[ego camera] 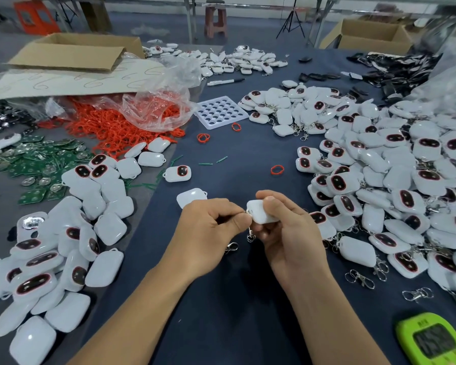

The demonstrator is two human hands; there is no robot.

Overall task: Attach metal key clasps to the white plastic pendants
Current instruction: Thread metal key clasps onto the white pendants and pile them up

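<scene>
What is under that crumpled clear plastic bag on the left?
A heap of red rings shows through and spills from under the plastic bag. Whatever lies deeper beneath the cardboard sheet is covered.

Grey floor (250, 29); brown stool (216, 21), black tripod (291, 21), orange stool (34, 17) behind.

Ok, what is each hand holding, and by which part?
Right hand holds a white pendant by its body; left hand pinches the metal clasp at its ring, against the pendant's corner.
</scene>
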